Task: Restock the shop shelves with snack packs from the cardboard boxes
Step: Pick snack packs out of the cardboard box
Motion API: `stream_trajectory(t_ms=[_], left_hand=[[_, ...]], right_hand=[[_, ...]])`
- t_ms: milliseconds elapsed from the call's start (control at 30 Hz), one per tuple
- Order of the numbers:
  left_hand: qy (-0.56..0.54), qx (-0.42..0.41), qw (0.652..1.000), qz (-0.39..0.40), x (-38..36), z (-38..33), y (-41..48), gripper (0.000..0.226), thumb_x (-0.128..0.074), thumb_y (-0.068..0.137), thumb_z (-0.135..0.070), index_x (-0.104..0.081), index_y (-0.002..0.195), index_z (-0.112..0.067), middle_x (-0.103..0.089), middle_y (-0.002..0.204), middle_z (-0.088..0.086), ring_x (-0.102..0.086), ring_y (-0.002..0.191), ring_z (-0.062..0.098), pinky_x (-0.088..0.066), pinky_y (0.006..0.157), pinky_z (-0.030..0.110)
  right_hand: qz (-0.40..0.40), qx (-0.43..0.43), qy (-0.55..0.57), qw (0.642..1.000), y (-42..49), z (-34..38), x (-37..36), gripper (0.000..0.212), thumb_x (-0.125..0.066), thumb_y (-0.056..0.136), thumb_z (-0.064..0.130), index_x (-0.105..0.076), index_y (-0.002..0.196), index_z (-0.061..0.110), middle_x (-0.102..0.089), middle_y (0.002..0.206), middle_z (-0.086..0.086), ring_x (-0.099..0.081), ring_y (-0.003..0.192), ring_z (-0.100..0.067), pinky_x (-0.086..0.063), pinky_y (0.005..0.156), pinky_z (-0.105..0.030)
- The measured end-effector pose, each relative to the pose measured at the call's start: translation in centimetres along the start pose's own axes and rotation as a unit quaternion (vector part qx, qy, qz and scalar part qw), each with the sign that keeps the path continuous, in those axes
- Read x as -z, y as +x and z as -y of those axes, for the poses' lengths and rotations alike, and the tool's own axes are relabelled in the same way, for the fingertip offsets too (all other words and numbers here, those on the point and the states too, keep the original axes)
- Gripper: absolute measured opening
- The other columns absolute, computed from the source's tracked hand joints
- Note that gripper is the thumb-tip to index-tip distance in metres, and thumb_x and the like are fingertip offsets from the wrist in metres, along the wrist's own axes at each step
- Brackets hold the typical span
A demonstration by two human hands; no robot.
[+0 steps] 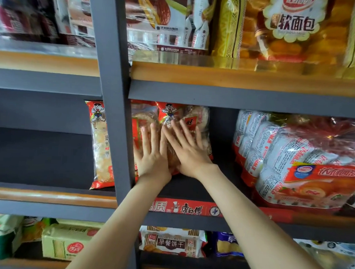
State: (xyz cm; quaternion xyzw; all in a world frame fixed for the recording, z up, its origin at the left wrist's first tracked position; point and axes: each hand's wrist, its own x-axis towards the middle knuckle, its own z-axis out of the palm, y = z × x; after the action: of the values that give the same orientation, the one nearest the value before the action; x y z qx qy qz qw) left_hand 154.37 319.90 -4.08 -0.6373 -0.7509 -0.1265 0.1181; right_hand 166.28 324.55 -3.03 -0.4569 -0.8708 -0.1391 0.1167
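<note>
A red and clear rice cracker pack (194, 118) stands upright on the dark middle shelf (190, 189), just right of the grey upright post (115, 109). My left hand (150, 153) and my right hand (186, 147) both press flat against its front, fingers straight and spread. A second pack of the same kind (144, 113) stands beside it, partly behind my left hand. A third pack (101, 146) stands left of the post. No cardboard box is in view.
White and red roll cake packs (295, 162) fill the right of the middle shelf, with a gap between them and the cracker pack. The top shelf holds yellow bread bags (293, 27). The bottom shelf holds biscuit packs (172, 242). The middle shelf's left bay (36, 157) is dark.
</note>
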Motion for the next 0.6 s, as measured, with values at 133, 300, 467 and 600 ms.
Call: stream_trajectory(t_ms=[133,300,467,600], left_hand=[[-0.029,0.008,0.999,-0.038,-0.2,0.0,-0.1,0.114,-0.054,0.09,-0.053,0.044,0.133,-0.012,0.039,0.151,0.012,0.034,0.139,0.034,0.027,0.1,0.053],[-0.15,0.1,0.981,-0.069,0.4,-0.6,-1.0,0.104,-0.047,0.089,-0.065,0.024,0.149,-0.018,0.035,0.153,0.015,0.012,0.144,0.042,-0.019,0.115,0.048],[-0.142,0.101,0.983,-0.064,0.2,-0.4,-0.3,0.105,-0.053,0.087,-0.058,0.021,0.151,-0.018,0.029,0.155,0.017,0.014,0.143,0.044,-0.018,0.114,0.054],[-0.133,0.074,0.986,-0.073,-0.3,-0.3,-0.4,0.105,-0.054,0.086,-0.052,0.022,0.15,-0.017,0.027,0.156,0.015,0.02,0.144,0.04,-0.01,0.115,0.055]], right_hand=[[0.035,-0.057,0.004,0.998,0.3,-1.1,-0.3,0.108,-0.06,0.088,0.02,0.032,0.14,0.043,0.047,0.142,0.014,0.041,0.135,-0.024,0.015,0.106,-0.064],[0.037,-0.142,-0.016,0.989,0.0,-2.2,-0.4,0.11,-0.059,0.085,0.008,0.028,0.142,0.045,0.042,0.149,0.005,0.039,0.136,-0.029,0.009,0.105,-0.069],[0.049,-0.205,-0.034,0.977,0.8,-3.4,-0.9,0.125,-0.064,0.078,-0.003,0.036,0.137,0.045,0.053,0.139,0.004,0.04,0.135,-0.031,-0.003,0.106,-0.073],[0.058,-0.266,-0.054,0.961,0.9,-4.8,-1.2,0.115,-0.063,0.083,0.003,0.029,0.147,0.027,0.045,0.147,0.0,0.038,0.137,-0.031,0.002,0.11,-0.069]])
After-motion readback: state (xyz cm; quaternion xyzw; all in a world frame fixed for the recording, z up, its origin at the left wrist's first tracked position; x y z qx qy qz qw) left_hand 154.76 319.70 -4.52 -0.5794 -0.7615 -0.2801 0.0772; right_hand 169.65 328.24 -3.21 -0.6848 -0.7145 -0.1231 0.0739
